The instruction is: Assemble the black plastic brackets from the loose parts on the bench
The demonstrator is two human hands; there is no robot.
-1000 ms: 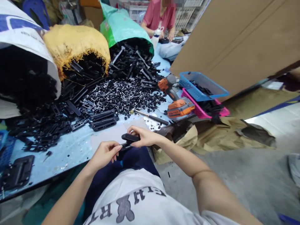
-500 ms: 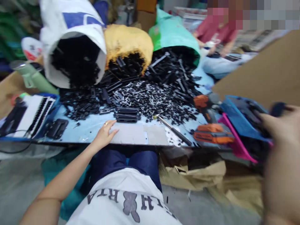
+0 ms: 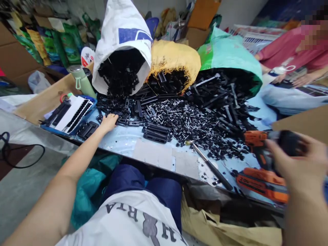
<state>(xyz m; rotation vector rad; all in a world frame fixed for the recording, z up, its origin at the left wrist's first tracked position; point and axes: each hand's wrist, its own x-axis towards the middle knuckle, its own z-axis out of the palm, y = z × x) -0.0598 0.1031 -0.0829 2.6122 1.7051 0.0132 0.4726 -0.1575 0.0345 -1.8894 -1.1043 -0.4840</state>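
Nearest, the right hand (image 3: 299, 164) was raised at the right end of the heap of black parts (image 3: 194, 119). It was blurred, its fingers curled around a dark piece (image 3: 290, 143) too smeared to identify. Just past it, at the heap's right edge, an orange drill (image 3: 252, 139) lay on the table (image 3: 153, 153). A metal rod (image 3: 210, 166) lay on the bare table in front of the heap, and a short stack of black handles (image 3: 156, 133) sat at the heap's front left.

The left hand (image 3: 109, 122) was stretched out to the heap's left fringe, palm down, with its fingertips among the small black pieces there. Whether it gripped one could not be told. Further left of the heap was a blue tray (image 3: 94, 101) holding white and black strips.

Behind the heap, three sacks lay on their sides with their mouths open toward it: a white sack (image 3: 120, 37), a yellow sack (image 3: 174, 56) and a green sack (image 3: 225, 48). Beyond the heap's far right sat another person in a pink shirt (image 3: 289, 51).
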